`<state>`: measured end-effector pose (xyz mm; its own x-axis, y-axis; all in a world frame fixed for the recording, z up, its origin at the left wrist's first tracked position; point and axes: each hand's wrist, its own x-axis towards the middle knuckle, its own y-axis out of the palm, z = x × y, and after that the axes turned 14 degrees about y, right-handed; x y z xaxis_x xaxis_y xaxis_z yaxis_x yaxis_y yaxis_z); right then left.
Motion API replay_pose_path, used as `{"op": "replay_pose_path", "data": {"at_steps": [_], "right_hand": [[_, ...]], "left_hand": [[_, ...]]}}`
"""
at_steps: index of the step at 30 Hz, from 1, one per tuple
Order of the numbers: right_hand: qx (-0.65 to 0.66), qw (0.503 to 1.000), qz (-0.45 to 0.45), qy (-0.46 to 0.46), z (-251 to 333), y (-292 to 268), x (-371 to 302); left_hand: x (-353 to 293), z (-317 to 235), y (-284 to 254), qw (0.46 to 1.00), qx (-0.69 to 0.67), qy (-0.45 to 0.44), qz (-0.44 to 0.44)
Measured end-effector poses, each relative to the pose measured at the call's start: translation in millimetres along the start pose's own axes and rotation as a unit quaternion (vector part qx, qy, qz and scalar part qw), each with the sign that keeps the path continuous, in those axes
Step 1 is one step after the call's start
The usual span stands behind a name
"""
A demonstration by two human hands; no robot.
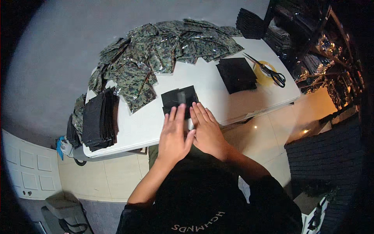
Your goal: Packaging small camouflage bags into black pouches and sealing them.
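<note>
Several flat black pieces (177,94) lie overlapping near the front edge of the white table. A small, shiny, clear strip (181,97) shows on the top piece; its material I cannot tell. My left hand (174,134) lies with its fingers stretched forward, tips on the near part of the black pieces. Right beside it, my right hand (208,132) is also flat, its fingertips at the right near edge of the pieces. Both hands are open and grip nothing. The near edge of the pieces is hidden beneath my fingers.
Camouflage pieces in clear bags (163,45) heap along the table's (140,128) far side. A tall black stack (99,119) stands left. At right lie more black pieces (235,75), black-handled scissors (272,74) and a yellowish tape roll (264,79). A crammed rack (311,50) borders the right.
</note>
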<state>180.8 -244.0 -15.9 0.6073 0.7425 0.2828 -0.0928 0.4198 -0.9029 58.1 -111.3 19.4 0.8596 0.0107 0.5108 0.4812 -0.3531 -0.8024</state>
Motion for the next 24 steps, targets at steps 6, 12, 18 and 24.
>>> {"op": "replay_pose_path", "data": {"at_steps": [6,12,18,24], "right_hand": [[0.034,0.999,-0.001,-0.005,-2,3,4],[0.037,0.999,0.025,0.018,2,-16,16],[0.061,0.998,-0.021,-0.013,-3,3,26],[0.043,0.999,-0.007,0.001,-2,4,32]], "left_hand": [[14,20,17,0.999,0.01,-0.023,0.042],[14,28,17,0.998,-0.024,-0.017,0.057],[14,30,17,0.998,-0.019,-0.015,0.058],[14,31,16,0.998,-0.028,-0.015,0.06]]}}
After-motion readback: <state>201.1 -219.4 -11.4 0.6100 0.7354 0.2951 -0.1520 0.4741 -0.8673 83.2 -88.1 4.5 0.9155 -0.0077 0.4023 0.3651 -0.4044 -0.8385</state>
